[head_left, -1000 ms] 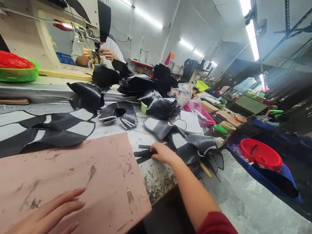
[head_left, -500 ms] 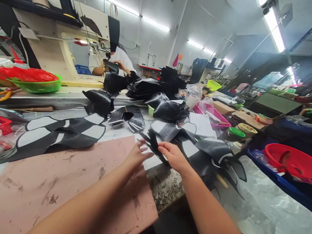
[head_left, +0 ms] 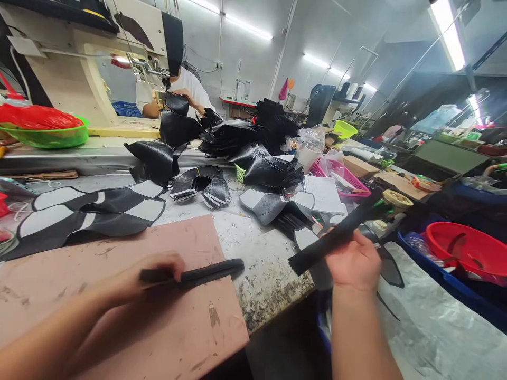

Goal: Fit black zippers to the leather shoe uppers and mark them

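My left hand [head_left: 164, 266] is closed around a narrow black strip [head_left: 209, 273], held low over the pinkish board [head_left: 186, 327]. The strip's far end reaches past the board's right edge and is blurred. My right hand [head_left: 354, 261] grips a wider, longer black strip [head_left: 317, 250], tilted up to the right and smeared at its far end. Whether it is one layer or several I cannot tell. Behind that hand lie black pieces with white patches [head_left: 273, 206], partly hidden by the strip.
More black-and-white pieces [head_left: 95, 216] lie at the left. A bundle of curved black pieces [head_left: 200, 184] and piled black pieces [head_left: 261, 169] stand mid-table. Behind them a co-worker [head_left: 190, 89] works at a sewing machine [head_left: 91, 68]. A red basin [head_left: 447, 232] is at the right.
My hands have moved apart. The black strips that were together between them are now split: the left hand went left over the board, the right hand went right and turned palm up.
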The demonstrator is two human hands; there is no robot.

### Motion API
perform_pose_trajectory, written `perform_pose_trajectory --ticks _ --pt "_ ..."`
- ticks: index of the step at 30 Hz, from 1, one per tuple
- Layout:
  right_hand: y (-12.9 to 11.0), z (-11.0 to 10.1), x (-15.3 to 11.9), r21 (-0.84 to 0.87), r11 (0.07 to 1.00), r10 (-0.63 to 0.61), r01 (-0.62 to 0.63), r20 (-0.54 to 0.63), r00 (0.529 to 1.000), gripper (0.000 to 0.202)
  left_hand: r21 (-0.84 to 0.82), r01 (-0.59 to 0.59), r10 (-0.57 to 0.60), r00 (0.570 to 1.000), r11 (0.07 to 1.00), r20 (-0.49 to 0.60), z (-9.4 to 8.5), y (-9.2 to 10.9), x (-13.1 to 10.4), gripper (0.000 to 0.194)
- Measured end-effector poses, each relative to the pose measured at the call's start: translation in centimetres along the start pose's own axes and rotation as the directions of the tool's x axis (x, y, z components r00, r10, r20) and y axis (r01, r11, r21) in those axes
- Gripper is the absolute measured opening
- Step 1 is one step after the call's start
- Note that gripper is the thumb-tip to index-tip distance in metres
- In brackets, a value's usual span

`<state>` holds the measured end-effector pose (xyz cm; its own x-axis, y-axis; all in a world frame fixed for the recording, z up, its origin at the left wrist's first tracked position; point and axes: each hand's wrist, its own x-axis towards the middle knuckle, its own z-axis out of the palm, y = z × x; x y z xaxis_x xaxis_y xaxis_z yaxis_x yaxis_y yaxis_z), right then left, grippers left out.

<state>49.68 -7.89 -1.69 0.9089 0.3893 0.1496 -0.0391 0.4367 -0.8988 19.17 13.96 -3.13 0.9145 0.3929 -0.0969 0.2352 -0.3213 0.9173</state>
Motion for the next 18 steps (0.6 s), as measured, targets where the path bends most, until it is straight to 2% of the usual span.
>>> perform_pose_trajectory --ticks 1,2,3,4,6,8,9,11,12,14,16,18 --pt "-0.4 -0.3 -0.5 0.059 0.998 0.000 0.004 -0.078 0.997 0.012 0.128 0.011 -0.007 0.999 0.992 -0.036 -0.4 -0.1 -1.0 0.033" --pt "-0.6 -0.3 -1.1 0.101 0.995 0.023 -0.009 -0.130 0.991 0.018 0.242 0.018 0.010 0.993 0.970 -0.115 -0.6 -0.2 -2.0 0.045" --pt "-0.5 -0.1 -1.9 0.116 0.993 0.056 -0.039 -0.150 0.987 0.024 0.328 0.027 0.037 0.982 0.944 -0.187 -0.8 -0.4 -2.8 0.058" --pt "-0.2 0.4 -2.9 0.092 0.993 0.090 -0.078 -0.135 0.987 0.029 0.380 0.039 0.069 0.961 0.924 -0.266 -0.9 -0.4 -3.4 0.070" --pt "0.9 1.9 -5.0 0.017 0.982 0.187 -0.187 -0.008 0.982 0.039 0.425 0.049 0.120 0.924 0.904 -0.362 -1.5 -0.4 -4.3 0.085" --pt "2.2 3.5 -7.3 -0.042 0.956 0.292 -0.289 0.142 0.946 0.052 0.439 0.071 0.124 0.908 0.896 -0.400 -2.5 0.2 -4.6 0.088" --pt "2.8 4.3 -8.3 -0.060 0.943 0.332 -0.327 0.195 0.923 0.055 0.452 0.099 0.098 0.914 0.886 -0.394 -3.0 0.7 -4.5 0.084" --pt "3.7 5.6 -10.2 -0.070 0.919 0.393 -0.388 0.251 0.885 0.048 0.482 0.170 0.026 0.928 0.859 -0.373 -3.3 2.3 -4.2 0.065" --pt "3.9 6.2 -11.0 -0.065 0.910 0.412 -0.410 0.264 0.872 0.042 0.492 0.207 -0.025 0.936 0.846 -0.351 -2.9 3.2 -4.0 0.055" --pt "4.1 7.2 -12.4 -0.061 0.894 0.442 -0.444 0.287 0.850 0.033 0.442 0.171 0.015 0.922 0.880 -0.386 -0.7 4.7 -3.2 0.046" --pt "4.1 8.1 -13.6 -0.063 0.883 0.462 -0.465 0.295 0.837 0.031 0.277 0.119 -0.033 0.955 0.953 -0.296 2.5 5.7 -2.4 0.038" --pt "4.0 8.8 -14.6 -0.067 0.879 0.470 -0.473 0.296 0.832 0.032 0.044 0.089 -0.074 0.961 0.995 -0.268 5.6 5.9 -1.6 0.032"
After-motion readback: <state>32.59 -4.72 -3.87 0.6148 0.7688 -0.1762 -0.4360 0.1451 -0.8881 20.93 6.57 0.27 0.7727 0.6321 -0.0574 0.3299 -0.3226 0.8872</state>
